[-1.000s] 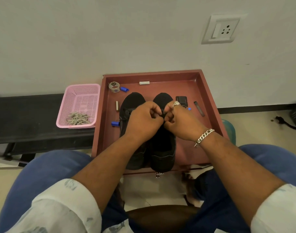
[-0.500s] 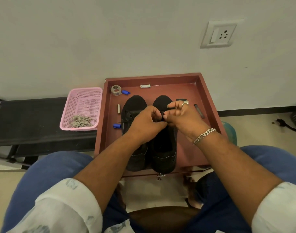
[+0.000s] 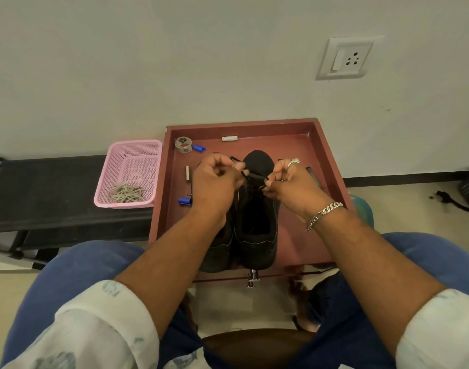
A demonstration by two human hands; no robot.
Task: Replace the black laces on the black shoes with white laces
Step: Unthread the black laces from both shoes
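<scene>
Two hands (image 3: 254, 182) pinch one black lace (image 3: 250, 174) over two black shoes (image 3: 257, 225).

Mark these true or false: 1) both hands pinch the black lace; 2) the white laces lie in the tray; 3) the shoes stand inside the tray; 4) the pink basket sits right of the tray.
1) True: the left hand and right hand pinch the black lace.
2) False: the white laces lie in the pink basket.
3) True: the black shoes stand in the tray.
4) False: it sits left.
</scene>
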